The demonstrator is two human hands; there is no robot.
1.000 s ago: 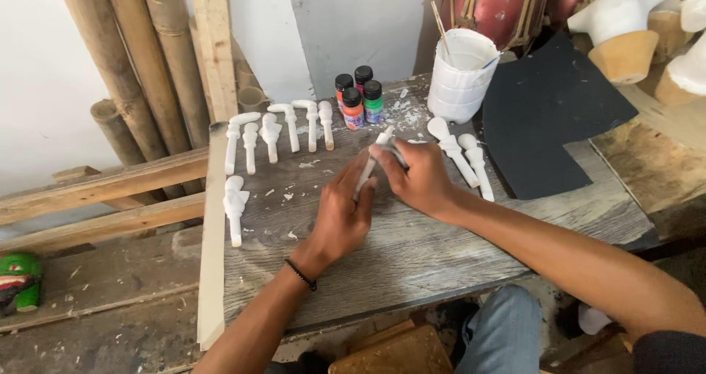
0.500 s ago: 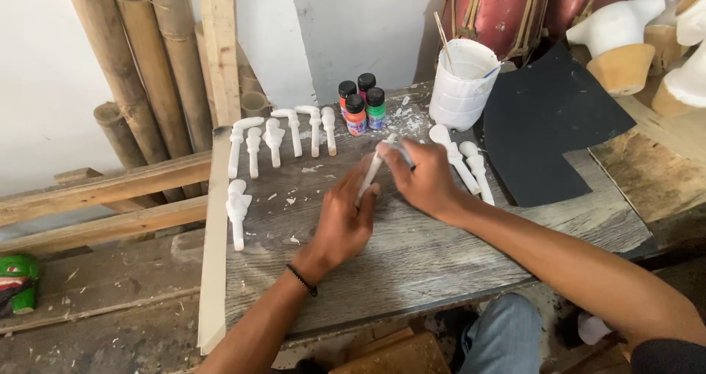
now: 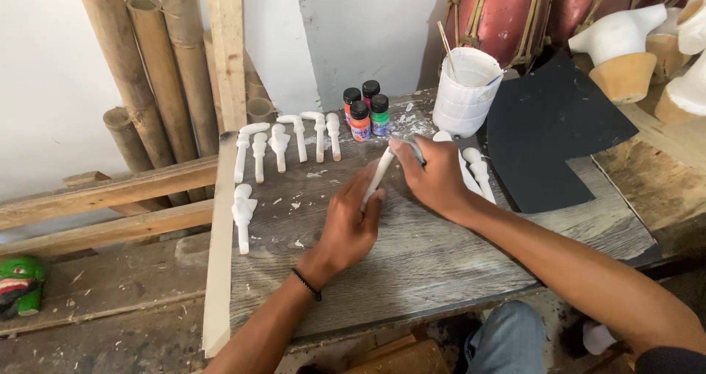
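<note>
Both hands meet over the middle of the grey wooden worktop [image 3: 441, 256]. The left hand [image 3: 349, 223] grips the lower end of a slim white carved piece [image 3: 379, 174], fingers curled round it, while the right hand [image 3: 434, 175] is closed over its upper end — the piece lies tilted between them, just above the boards. Toward the far left corner a row of white carved pieces [image 3: 290, 142] lies side by side, with one more [image 3: 242, 212] alone near the left edge. Four small paint bottles [image 3: 365, 111] stand at the far edge, a white tub [image 3: 465, 91] with a stick in it just beside them. A black sheet [image 3: 548, 135] covers the far right corner.
</note>
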